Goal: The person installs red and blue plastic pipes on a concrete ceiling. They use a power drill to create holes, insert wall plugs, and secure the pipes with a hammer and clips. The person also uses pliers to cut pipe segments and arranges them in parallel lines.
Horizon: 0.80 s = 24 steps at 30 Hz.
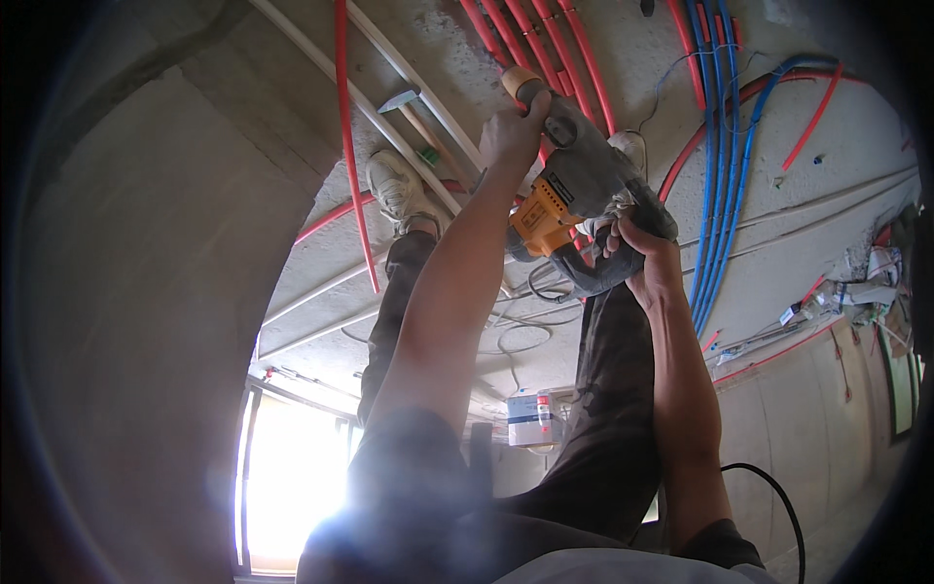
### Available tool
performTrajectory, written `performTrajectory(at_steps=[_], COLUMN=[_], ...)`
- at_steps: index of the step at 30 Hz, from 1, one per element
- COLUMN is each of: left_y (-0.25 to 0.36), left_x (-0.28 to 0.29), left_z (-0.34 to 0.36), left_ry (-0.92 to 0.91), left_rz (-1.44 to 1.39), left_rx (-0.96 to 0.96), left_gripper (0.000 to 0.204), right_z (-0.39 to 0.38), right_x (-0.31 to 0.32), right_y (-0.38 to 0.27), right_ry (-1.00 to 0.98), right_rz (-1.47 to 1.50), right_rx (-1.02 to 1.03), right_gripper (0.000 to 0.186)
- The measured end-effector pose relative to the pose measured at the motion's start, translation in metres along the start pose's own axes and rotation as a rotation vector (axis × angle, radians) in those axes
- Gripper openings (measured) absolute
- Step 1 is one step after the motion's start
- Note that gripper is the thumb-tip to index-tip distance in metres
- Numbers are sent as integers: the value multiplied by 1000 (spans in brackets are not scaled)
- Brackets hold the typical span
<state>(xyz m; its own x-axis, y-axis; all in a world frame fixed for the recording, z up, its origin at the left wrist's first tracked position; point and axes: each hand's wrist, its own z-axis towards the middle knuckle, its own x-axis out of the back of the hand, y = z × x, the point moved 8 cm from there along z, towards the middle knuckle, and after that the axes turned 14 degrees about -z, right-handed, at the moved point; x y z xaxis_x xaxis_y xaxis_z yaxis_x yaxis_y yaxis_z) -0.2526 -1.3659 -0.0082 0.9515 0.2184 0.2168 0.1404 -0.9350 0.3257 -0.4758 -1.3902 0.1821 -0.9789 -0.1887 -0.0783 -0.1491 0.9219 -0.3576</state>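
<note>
A grey and yellow rotary hammer drill (595, 175) is held in both my hands out in front of me. My left hand (514, 136) wraps round its front end, just behind the tan chuck (520, 78). At the back, my right hand (637, 248) grips the rear handle, and the trigger is hidden under my fingers. The drill points away from me and slightly left, toward several red conduits (540, 44) on the concrete floor. Whether its bit touches anything I cannot tell.
A hammer (413, 117) lies on the floor by my left shoe (397, 190). Blue conduits (720, 195) run along the right, near rubble (866, 282). A loose red conduit (345, 146) crosses at left, beside a bare wall (146, 292). A black cable (793, 511) curves at lower right.
</note>
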Motion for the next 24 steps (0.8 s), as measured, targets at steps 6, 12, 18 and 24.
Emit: performTrajectory(at_steps=[6,12,18,24], left_y=[4,12,6,19], left_x=[3,3,3,17], left_z=[4,0,10,15], left_ry=[44,59,82,93], left_rz=[-17,19,41,64], left_rx=[-11,-18,-57,-90], left_gripper=[85,85,85,81], right_z=[5,15,24,31], right_x=[-2,0,5,-1], right_y=[-3,-4,8,25], right_ry=[-4,-55,-66,-33], right_rz=[36,62,67,107], right_rx=[-70,-11,26,-28], right_gripper=[13,12,12,15])
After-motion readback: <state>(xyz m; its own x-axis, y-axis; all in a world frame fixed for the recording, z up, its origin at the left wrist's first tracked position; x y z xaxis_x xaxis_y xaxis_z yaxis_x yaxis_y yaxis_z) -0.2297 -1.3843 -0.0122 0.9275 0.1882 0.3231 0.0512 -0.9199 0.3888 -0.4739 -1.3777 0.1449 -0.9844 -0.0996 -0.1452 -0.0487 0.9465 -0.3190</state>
